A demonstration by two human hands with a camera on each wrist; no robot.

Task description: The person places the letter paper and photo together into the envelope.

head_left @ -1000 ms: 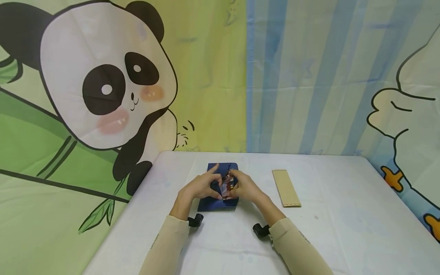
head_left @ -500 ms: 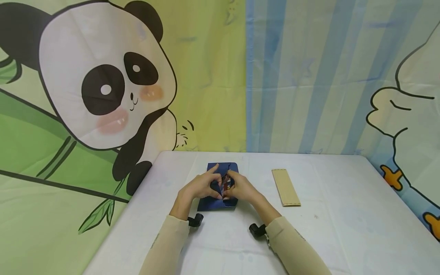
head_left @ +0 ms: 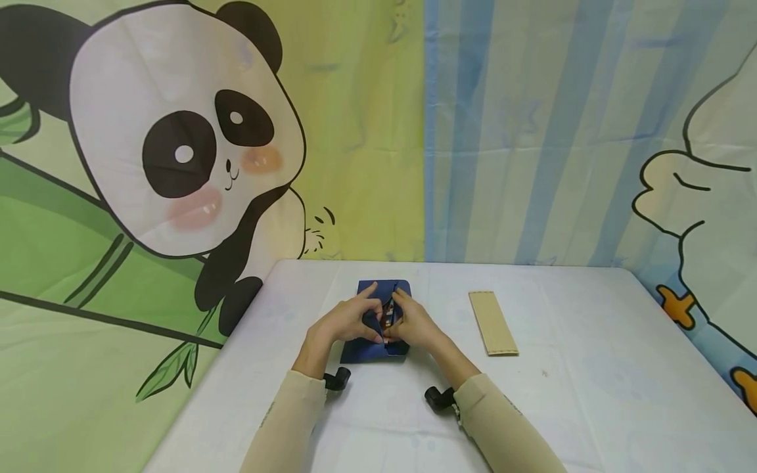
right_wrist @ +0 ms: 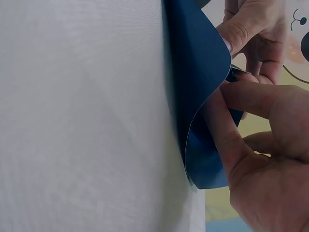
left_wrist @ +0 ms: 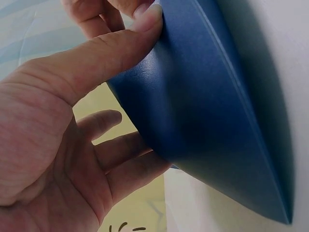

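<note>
A dark blue paper envelope lies on the white table, its opening spread between both hands. A strip of colourful print shows in that opening. My left hand pinches the envelope's left flap, thumb on the near side and fingers behind it. My right hand curls thumb and index finger at the right side of the opening. In the right wrist view the blue paper bows outward, and the right fingertips are partly hidden at its edge. The left thumb presses the blue sheet.
A flat tan cardboard strip lies to the right of the hands on the table. A printed cloth wall rises behind the table's far edge. A black wrist camera hangs near each sleeve.
My right hand and forearm have shifted slightly left, and the visible strip of colourful print has narrowed. The left hand and the cardboard strip stay where they were.
</note>
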